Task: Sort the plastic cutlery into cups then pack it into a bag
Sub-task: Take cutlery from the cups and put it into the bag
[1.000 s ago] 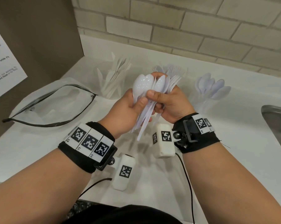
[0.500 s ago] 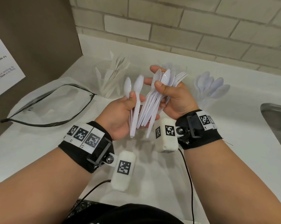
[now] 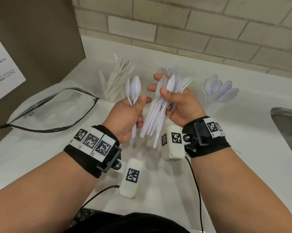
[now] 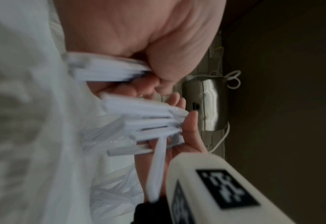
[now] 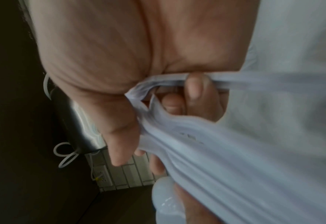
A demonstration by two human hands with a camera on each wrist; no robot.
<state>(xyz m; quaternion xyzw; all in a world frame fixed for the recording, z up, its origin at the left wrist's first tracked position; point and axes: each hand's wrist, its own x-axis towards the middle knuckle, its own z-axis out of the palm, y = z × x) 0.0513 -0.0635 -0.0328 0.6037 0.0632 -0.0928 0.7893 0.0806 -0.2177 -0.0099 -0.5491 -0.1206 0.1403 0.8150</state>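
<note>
Gripping a few white plastic spoons (image 3: 134, 91) by their handles, your left hand (image 3: 126, 117) has its fingers curled round them, above the white bench (image 3: 242, 148). Your right hand (image 3: 180, 101) clasps a larger mixed bundle of white plastic spoons and forks (image 3: 160, 108). The two hands stand just apart. A clear zip bag with a black rim (image 3: 46, 110) lies open at left.

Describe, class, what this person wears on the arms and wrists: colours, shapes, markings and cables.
Both forearms are bare, with no sleeves. Each wrist carries a black fabric band topped by white tiles printed with black square-pattern markers. A rounded white camera pod, also bearing a black marker, hangs from each band on a black bracket. Thin black cables trail from the pods.
</note>
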